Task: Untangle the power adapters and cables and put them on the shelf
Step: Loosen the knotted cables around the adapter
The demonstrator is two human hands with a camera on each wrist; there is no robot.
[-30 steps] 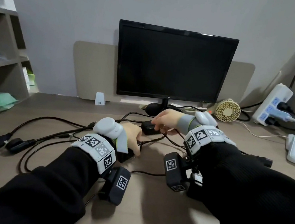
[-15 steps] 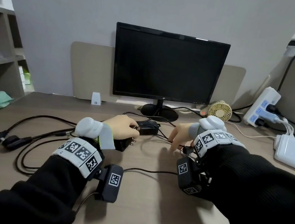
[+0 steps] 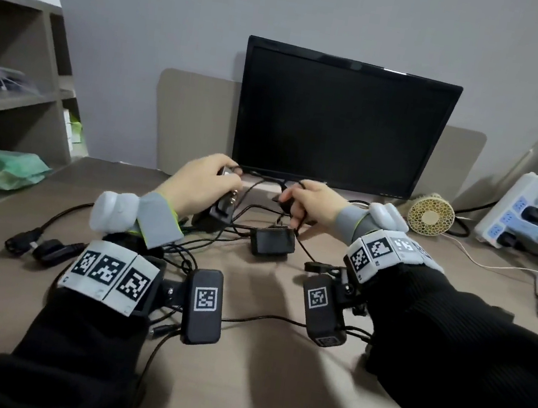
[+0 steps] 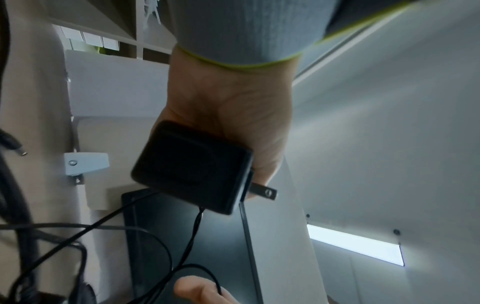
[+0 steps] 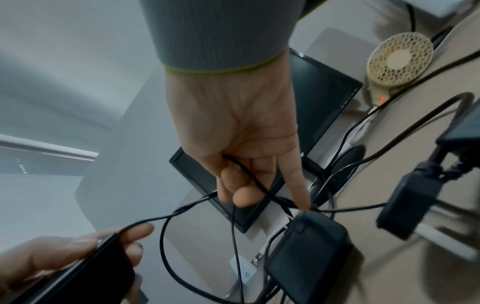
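The bench [image 3: 251, 391] carries a dark monitor [image 3: 341, 120] at the back, with the shelf [image 3: 9, 101] standing off to the left. A tangle of black cables [image 3: 184, 254] spreads across the bench between the arms. A second adapter [image 3: 272, 240] lies flat among them, just below the hands. The left hand [image 3: 201, 184] grips a black power adapter [image 4: 192, 166], lifted clear of the bench — its metal prongs [image 4: 265, 192] stick out sideways. The right hand [image 3: 312, 203] has its fingers curled round a thin cable [image 5: 249, 176], raised just beside the left — the little finger points straight down.
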